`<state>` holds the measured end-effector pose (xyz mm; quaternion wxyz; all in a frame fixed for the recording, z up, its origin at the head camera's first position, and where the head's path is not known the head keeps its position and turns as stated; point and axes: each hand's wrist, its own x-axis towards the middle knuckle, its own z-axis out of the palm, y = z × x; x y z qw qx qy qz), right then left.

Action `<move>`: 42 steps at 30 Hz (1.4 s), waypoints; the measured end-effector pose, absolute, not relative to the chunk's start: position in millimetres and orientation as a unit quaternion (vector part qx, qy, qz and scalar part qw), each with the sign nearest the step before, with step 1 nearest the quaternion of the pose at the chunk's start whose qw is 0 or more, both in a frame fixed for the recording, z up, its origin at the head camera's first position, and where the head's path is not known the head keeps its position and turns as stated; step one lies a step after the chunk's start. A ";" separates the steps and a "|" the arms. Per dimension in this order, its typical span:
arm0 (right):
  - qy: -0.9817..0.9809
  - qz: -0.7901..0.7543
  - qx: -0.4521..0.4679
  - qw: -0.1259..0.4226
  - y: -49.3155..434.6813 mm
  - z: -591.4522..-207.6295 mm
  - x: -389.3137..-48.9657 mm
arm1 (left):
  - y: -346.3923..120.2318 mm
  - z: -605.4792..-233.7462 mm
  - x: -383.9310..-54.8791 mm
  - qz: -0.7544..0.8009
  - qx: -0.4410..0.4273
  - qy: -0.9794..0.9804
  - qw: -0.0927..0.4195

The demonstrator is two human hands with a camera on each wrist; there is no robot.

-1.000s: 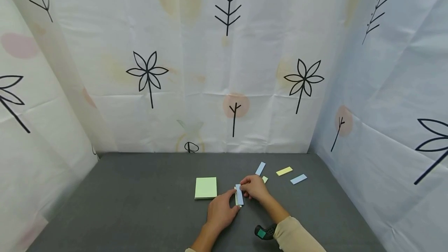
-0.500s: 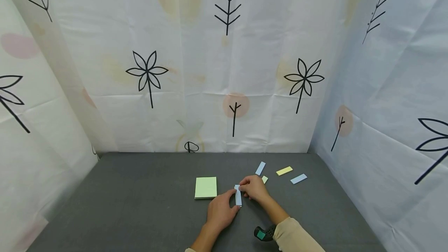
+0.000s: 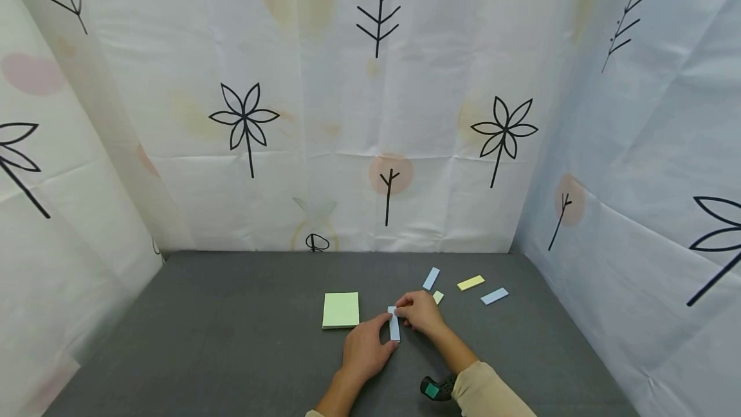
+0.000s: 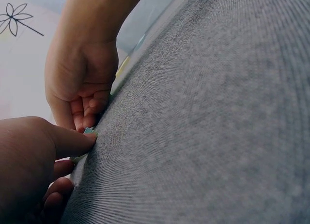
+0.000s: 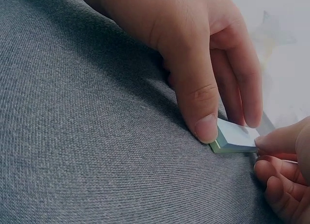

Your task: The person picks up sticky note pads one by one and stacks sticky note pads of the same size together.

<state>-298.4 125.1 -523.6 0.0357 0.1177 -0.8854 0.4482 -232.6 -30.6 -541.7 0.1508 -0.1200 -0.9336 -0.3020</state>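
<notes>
A narrow light blue sticky-note pad (image 3: 395, 327) lies on top of a pale green one, their edges nearly flush in the right wrist view. My left hand (image 3: 366, 347) holds this small stack (image 5: 237, 137), with the thumb (image 5: 207, 129) against its near end and the index finger toward the far end. At the far end, the fingertips of my right hand (image 3: 424, 312) pinch the blue pad; this hand also appears at the edge of the right wrist view. Fingers cover most of the stack in the left wrist view.
A square pale green sticky-note pad (image 3: 341, 311) lies left of the hands. Beyond the right hand are two blue strips (image 3: 431, 278), (image 3: 494, 296), a yellow strip (image 3: 471, 283) and a partly hidden green piece (image 3: 438, 298). A black device (image 3: 434, 388) sits by the right sleeve.
The blue pad has shifted slightly left, covering the pale green pad that showed along its left side a second ago. Both hands have stayed almost in place.
</notes>
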 end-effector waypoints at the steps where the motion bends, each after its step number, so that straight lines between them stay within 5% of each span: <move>1: -0.885 0.449 0.119 0.036 125.3 -523.6 -298.4 | -30.5 -541.6 -232.6 -0.302 -0.120 -0.934 0.150; 42: -0.875 0.465 0.131 0.029 128.3 -525.6 -296.2 | -27.2 -540.5 -234.2 -0.284 -0.123 -0.939 0.150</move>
